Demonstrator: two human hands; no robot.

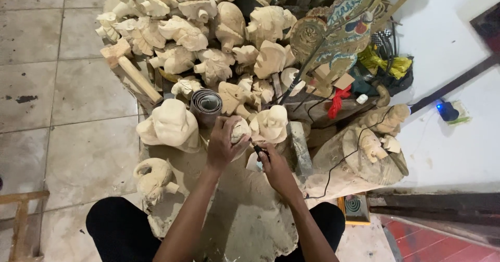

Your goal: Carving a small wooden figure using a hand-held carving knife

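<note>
Tiled floor [78, 95] — left hand [223, 145] fingers clutch pale carving [240, 131], right hand [273, 164] grips tool [258, 149].

Pale cream carving [240, 131], black trousers [121, 229]

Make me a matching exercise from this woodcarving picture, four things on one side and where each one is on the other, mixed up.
Things:
1. small pale carving
2. wooden mallet
3. roll of sandpaper
4. dark-handled tool

Places:
A. in the right hand
B. gripped by the left hand
C. left of the carving pile, by the floor tiles
D. just above the left hand

Pairs: 1-B, 2-C, 3-D, 4-A
</note>
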